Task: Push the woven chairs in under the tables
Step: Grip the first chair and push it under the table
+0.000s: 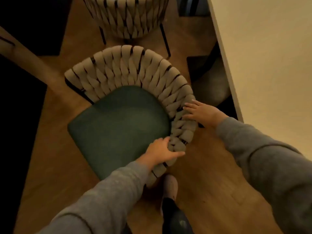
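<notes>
- Risks swinging the woven chair (135, 71) round rather than sliding it straight: clamps one end of the back with the left hand (160, 152) but only leans on it with the right hand (202, 114).
- Could lose the right palm's purchase on the soft, rounded weave, with nothing hooked round it there.
- May catch a chair leg on the slippered foot (170, 184), just below the left hand and close to the end of the back.
- Could knock the back into the second woven chair (128, 16) beyond both hands, or into the tucked-in seat (209, 85) just past the right hand, under the white table (261, 48).
- Stands out on the wooden floor (211, 183), green cushion (118, 125) to the left of both hands, not yet under any table.
- Grasps the weave with the left hand: fingers curled in beside the cushion, thumb stretched along the near side.
- Lays the right hand flat on the outer face of the back, fingers straight and spread, grasping nothing.
- Reaches forward and down with both arms, in grey sleeves (101, 200).
</notes>
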`<control>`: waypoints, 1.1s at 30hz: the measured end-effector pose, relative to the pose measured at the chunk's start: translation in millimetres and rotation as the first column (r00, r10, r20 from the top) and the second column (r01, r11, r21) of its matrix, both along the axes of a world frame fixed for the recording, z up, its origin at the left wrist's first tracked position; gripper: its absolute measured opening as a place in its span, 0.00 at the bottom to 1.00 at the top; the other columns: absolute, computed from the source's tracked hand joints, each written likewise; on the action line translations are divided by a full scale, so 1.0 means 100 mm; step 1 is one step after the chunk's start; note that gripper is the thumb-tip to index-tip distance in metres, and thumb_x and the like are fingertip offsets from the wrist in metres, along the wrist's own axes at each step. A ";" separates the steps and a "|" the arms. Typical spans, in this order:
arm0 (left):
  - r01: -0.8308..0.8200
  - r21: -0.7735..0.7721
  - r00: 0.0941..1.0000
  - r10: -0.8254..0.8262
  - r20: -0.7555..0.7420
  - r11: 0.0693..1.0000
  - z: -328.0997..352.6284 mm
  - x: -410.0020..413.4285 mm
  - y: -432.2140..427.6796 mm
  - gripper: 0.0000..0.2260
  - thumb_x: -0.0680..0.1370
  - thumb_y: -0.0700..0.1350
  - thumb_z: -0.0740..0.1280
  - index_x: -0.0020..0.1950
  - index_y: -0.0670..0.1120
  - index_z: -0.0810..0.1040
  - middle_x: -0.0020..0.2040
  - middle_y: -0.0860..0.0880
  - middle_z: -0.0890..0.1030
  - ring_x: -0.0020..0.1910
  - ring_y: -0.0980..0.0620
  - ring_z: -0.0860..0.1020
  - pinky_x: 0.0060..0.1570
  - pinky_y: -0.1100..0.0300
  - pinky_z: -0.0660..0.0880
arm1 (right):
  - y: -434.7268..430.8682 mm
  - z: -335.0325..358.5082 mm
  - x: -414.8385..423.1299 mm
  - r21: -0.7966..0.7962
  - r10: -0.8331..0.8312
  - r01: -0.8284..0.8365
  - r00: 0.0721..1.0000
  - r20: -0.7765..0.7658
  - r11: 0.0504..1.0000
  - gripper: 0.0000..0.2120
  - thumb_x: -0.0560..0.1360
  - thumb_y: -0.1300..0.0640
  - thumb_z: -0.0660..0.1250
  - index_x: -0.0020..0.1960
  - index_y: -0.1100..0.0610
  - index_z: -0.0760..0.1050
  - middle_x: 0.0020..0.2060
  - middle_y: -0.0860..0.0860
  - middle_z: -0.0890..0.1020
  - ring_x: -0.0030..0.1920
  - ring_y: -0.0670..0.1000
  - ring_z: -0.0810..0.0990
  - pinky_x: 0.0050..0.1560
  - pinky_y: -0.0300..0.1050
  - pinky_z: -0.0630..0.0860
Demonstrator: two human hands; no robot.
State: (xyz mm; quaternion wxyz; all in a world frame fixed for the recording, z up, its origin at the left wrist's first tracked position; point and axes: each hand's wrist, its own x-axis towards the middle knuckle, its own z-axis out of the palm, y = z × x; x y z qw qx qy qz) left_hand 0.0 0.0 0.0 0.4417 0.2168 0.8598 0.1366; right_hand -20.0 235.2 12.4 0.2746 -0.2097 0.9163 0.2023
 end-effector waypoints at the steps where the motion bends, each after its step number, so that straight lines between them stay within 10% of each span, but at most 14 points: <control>1: -0.012 -0.019 0.997 0.013 0.075 1.000 -0.03 0.11 0.07 0.47 0.69 0.72 0.64 0.79 0.48 0.55 0.75 0.45 0.64 0.71 0.43 0.66 0.67 0.48 0.68 | 0.00 -0.04 -0.04 0.030 0.079 -0.079 0.997 -0.021 0.996 0.34 0.73 0.60 0.69 0.76 0.47 0.60 0.77 0.54 0.57 0.78 0.57 0.47 0.77 0.61 0.46; 7: -0.144 -0.022 0.990 0.144 -0.011 0.989 -0.25 0.43 0.22 0.33 0.76 0.44 0.69 0.77 0.50 0.58 0.62 0.44 0.77 0.59 0.42 0.77 0.56 0.50 0.77 | -0.05 -0.20 -0.09 0.013 0.166 -0.166 0.980 -0.106 0.986 0.22 0.75 0.61 0.66 0.68 0.49 0.71 0.64 0.52 0.75 0.71 0.56 0.67 0.76 0.62 0.42; 22: 0.074 0.004 0.996 -0.074 -0.051 0.997 -0.19 0.83 -1.02 0.30 0.75 0.42 0.65 0.76 0.49 0.61 0.61 0.43 0.79 0.58 0.42 0.77 0.57 0.48 0.76 | -0.96 -0.22 0.79 -0.100 0.015 -0.016 1.000 -0.016 0.995 0.18 0.75 0.55 0.67 0.64 0.45 0.74 0.62 0.51 0.75 0.67 0.56 0.69 0.76 0.62 0.46; 33: 0.388 -0.103 0.914 -0.397 -0.089 0.916 -0.17 0.90 -3.17 0.27 0.75 0.44 0.67 0.73 0.56 0.65 0.59 0.48 0.79 0.56 0.47 0.78 0.55 0.53 0.74 | -3.01 -0.10 1.65 -0.300 -0.110 0.118 0.993 0.042 0.947 0.13 0.73 0.48 0.64 0.57 0.48 0.77 0.50 0.50 0.78 0.53 0.54 0.74 0.57 0.50 0.63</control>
